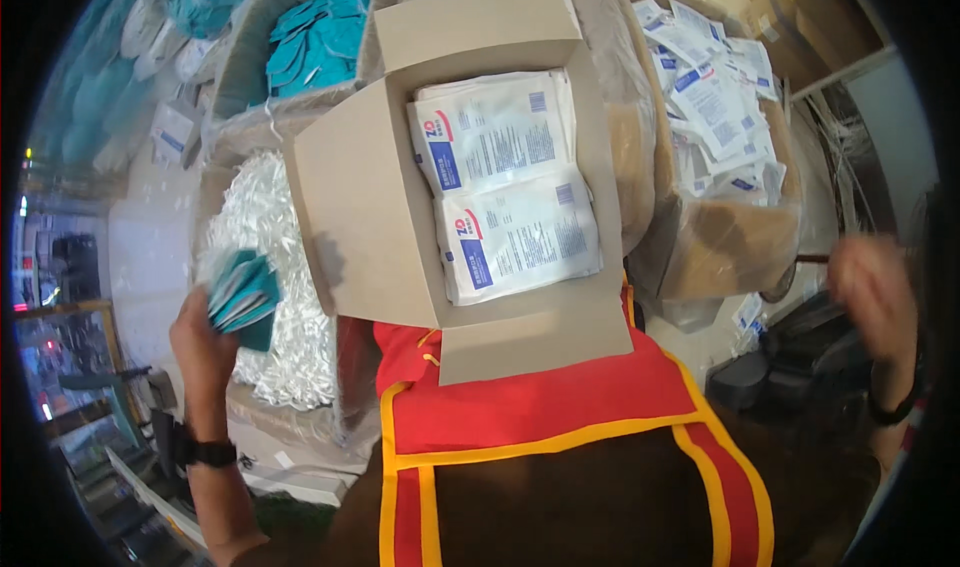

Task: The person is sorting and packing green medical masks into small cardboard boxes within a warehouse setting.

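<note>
At the left, my left hand (205,342) is closed on a stack of teal folded masks (246,297) with pale inner layers, held above a carton of shiny white strips (265,207). My right hand (875,292) is raised at the far right, away from the boxes. Motion smears its fingers, so I cannot make out their pose or anything in them. In the middle stands an open cardboard box (365,197) with its flaps spread. Inside lie two side-by-side stacks of flat white printed packets, a far stack (495,132) and a near stack (520,237).
Plastic-lined cartons surround the open box: one with teal pieces (320,37) at the far left, another with loose white packets (715,107) at the right. Plastic-wrapped bundles (205,2) lie at the upper left. A red apron (540,407) with yellow trim covers my front.
</note>
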The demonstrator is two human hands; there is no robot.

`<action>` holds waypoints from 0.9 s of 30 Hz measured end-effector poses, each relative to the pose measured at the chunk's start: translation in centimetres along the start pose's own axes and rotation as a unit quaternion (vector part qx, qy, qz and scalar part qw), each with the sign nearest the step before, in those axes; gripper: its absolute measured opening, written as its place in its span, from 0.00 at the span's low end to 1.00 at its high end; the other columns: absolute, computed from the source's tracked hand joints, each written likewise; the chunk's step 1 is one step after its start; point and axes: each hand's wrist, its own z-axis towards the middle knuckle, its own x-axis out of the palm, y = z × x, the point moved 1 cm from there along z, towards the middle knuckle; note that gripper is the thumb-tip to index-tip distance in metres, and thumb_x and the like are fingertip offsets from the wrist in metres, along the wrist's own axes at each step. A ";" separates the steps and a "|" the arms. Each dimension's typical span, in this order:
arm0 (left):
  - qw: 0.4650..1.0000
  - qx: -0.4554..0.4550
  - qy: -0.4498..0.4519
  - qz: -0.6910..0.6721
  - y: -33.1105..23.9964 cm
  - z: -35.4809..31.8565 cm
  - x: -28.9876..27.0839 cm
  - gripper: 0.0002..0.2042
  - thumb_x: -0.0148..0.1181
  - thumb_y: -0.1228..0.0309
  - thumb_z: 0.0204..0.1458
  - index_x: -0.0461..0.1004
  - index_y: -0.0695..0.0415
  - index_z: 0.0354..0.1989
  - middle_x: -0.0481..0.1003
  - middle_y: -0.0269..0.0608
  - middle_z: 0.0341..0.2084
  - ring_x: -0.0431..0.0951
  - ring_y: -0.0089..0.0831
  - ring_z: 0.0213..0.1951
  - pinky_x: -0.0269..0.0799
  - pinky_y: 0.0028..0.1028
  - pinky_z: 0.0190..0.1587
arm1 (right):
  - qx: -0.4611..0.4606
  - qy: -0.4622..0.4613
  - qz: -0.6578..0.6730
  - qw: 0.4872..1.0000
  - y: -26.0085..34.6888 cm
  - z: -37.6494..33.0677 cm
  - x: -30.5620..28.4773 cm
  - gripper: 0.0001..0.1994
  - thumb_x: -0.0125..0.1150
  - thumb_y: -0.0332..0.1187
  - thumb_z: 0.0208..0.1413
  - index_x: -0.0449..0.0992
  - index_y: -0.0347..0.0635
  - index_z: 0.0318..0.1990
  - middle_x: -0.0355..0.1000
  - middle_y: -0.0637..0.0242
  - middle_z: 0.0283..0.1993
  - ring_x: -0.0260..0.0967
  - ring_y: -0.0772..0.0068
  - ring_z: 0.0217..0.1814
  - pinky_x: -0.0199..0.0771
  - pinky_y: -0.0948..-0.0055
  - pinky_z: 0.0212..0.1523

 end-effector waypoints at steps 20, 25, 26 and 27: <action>0.368 0.137 0.034 -0.919 -14.1 7.4 1.0 0.16 0.56 0.65 0.56 0.74 0.64 0.49 0.80 0.50 0.37 0.82 0.35 0.30 0.81 0.28 0.28 | -0.433 -0.102 0.648 0.618 6.7 19.9 -1.3 0.13 0.47 0.38 0.64 0.68 0.39 0.32 0.60 0.71 0.23 0.50 0.88 0.18 0.49 0.87 0.16; 0.345 0.130 0.020 -0.929 -18.5 6.9 0.5 0.26 0.58 0.64 0.56 0.62 0.75 0.54 0.69 0.51 0.35 0.67 0.17 0.16 0.75 0.19 0.24 | -0.382 -0.125 0.673 0.621 9.7 21.6 -2.1 0.19 0.47 0.46 0.65 0.73 0.37 0.37 0.63 0.70 0.24 0.50 0.87 0.17 0.49 0.87 0.15; 0.346 0.127 0.014 -0.929 -19.1 7.0 0.5 0.26 0.57 0.65 0.57 0.62 0.76 0.55 0.69 0.51 0.35 0.67 0.17 0.16 0.74 0.18 0.23 | -0.395 -0.132 0.670 0.614 9.9 21.9 -2.1 0.22 0.47 0.50 0.65 0.75 0.37 0.39 0.64 0.70 0.24 0.51 0.87 0.16 0.49 0.87 0.15; 0.348 0.124 0.008 -0.929 -19.6 7.0 0.5 0.25 0.57 0.65 0.57 0.62 0.76 0.55 0.69 0.51 0.35 0.66 0.16 0.15 0.74 0.17 0.23 | -0.394 -0.133 0.671 0.614 10.1 22.0 -2.0 0.22 0.47 0.50 0.65 0.75 0.37 0.39 0.64 0.70 0.24 0.51 0.87 0.16 0.49 0.87 0.15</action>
